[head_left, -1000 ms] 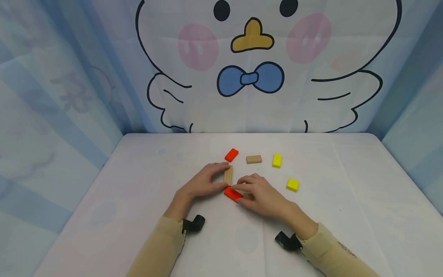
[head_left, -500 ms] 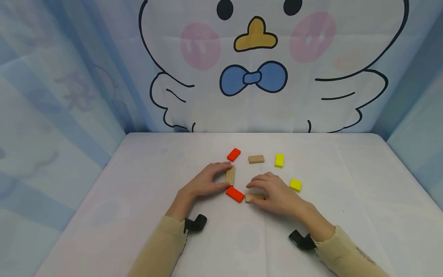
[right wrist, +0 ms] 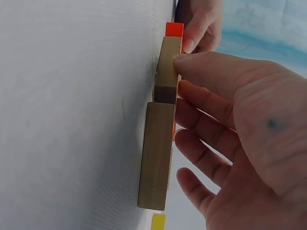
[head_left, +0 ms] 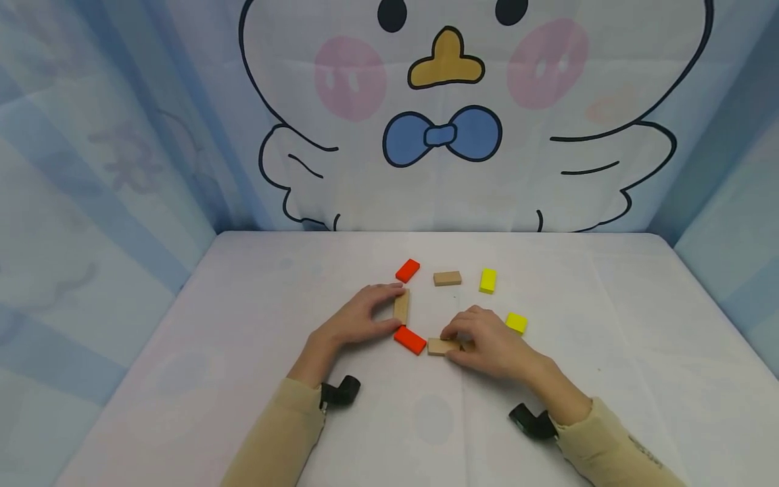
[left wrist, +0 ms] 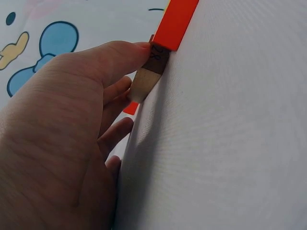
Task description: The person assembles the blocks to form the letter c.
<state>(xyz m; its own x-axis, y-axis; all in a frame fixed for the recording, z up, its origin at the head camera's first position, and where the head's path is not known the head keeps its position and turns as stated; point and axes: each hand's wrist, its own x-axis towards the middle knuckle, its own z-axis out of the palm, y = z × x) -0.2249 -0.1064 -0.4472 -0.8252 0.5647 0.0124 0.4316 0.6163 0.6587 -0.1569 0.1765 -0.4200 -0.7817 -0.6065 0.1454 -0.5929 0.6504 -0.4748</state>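
Currently the right hand (head_left: 493,345) pinches a wooden block (head_left: 439,347), long axis horizontal, lower centre; the left hand (head_left: 356,318) grips an upright-lying block (head_left: 401,306) just upper-left.

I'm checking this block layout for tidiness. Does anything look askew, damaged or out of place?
Nothing looks damaged or spilled. The blocks lie flat in a loose ring on the white table. The left hand holds an upright-pointing wooden block, the right hand a second wooden block, with a slanted red block between them.
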